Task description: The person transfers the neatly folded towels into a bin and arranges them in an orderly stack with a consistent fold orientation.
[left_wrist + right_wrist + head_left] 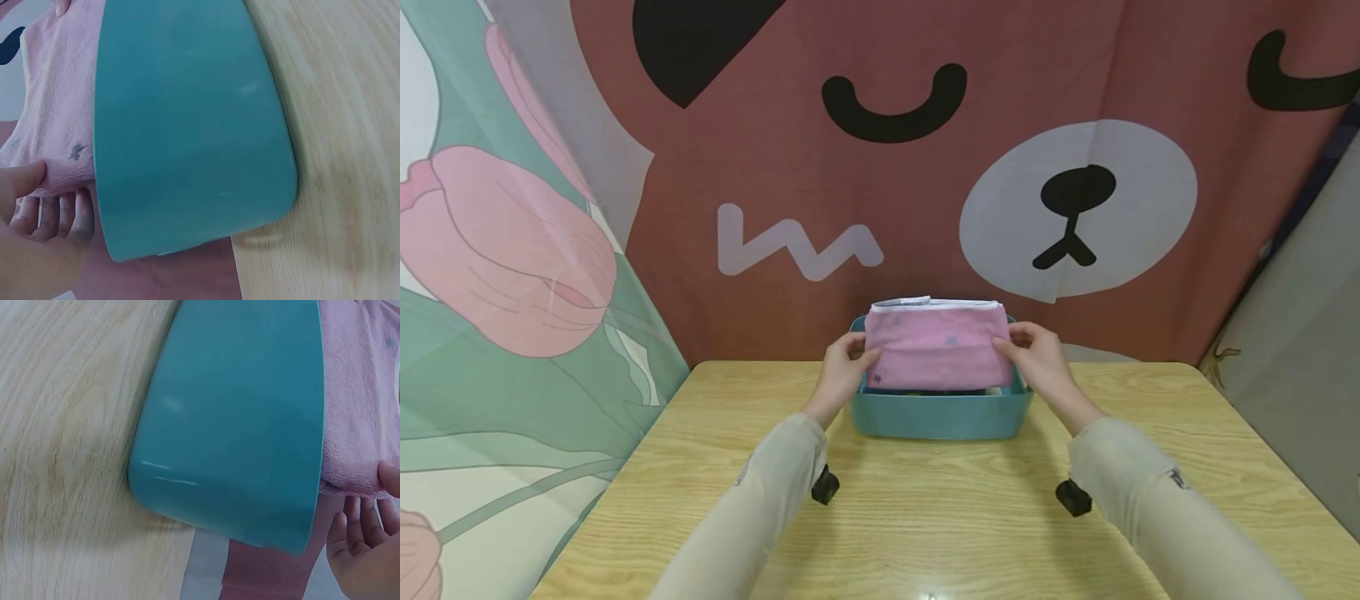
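Note:
A folded pink towel (936, 346) with small grey stars and a white edge stands upright at the mouth of a teal bin (940, 415). My left hand (844, 367) pinches the towel's left edge, thumb on the front and fingers behind. On the opposite edge my right hand (1037, 358) pinches it the same way. The left wrist view shows the left thumb pressed on the towel (62, 125) beside the bin's wall (187, 125). In the right wrist view the right hand (369, 550) holds the towel's corner past the rim. The towel's lower part hides most of the bin's inside.
The bin stands near the far edge of a wood-grain table (940, 517). Right behind it hangs a brown cloth (775, 317) with a bear print, and a flowered cloth (512, 375) hangs on the left. Something dark shows inside the bin below the towel.

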A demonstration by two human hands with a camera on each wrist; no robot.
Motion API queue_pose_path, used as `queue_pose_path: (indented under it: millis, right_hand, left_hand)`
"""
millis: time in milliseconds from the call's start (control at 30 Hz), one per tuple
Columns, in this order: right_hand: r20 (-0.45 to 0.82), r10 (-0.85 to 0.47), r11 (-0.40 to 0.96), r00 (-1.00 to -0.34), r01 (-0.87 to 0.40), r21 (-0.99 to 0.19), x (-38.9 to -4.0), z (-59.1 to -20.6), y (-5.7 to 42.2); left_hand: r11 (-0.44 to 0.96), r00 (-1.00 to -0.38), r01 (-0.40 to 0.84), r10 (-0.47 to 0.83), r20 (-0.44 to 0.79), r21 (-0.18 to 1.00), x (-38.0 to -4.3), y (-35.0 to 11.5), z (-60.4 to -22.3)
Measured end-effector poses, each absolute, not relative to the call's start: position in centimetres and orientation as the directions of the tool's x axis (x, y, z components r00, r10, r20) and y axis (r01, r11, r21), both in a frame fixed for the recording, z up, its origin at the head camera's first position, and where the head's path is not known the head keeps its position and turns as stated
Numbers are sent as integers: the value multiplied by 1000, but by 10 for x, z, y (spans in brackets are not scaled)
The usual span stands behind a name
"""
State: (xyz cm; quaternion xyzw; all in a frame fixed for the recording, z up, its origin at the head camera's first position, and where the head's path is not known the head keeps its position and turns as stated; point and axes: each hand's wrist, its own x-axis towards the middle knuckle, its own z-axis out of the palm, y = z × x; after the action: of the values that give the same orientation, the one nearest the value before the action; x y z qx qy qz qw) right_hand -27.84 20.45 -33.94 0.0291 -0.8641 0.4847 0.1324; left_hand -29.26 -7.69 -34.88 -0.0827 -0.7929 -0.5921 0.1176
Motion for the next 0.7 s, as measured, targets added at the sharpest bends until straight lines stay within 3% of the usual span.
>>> queue_pose_path:
  millis: [700]
  right_hand:
    - [259, -3, 641, -966, -201, -741, -284, -352, 201]
  left_hand:
    - [443, -977, 208, 51, 207, 872, -301, -85, -361]
